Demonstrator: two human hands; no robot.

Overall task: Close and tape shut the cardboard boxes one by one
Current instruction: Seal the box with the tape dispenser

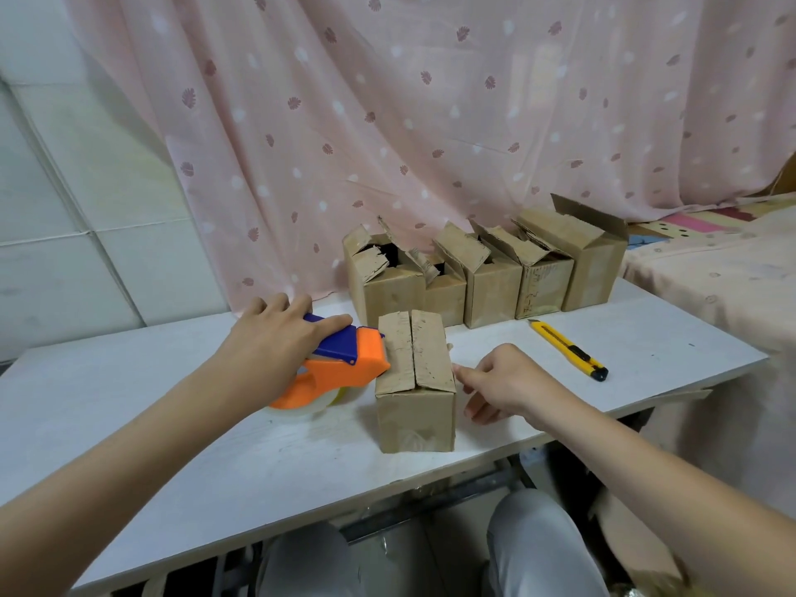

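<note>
Head view, frame centre: left hand [275, 338] grips tape dispenser [340, 364] at closed box [415, 381] edge for seam start; right hand [504, 383], fingers loose, steadies box side.

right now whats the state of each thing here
front box: flaps folded shut, no tape visible
back boxes: flaps open, ragged
tape dispenser: gripped by left hand, nose at front box's left top edge
right hand: beside the box, holds nothing
utility knife: lying on table, untouched
</note>
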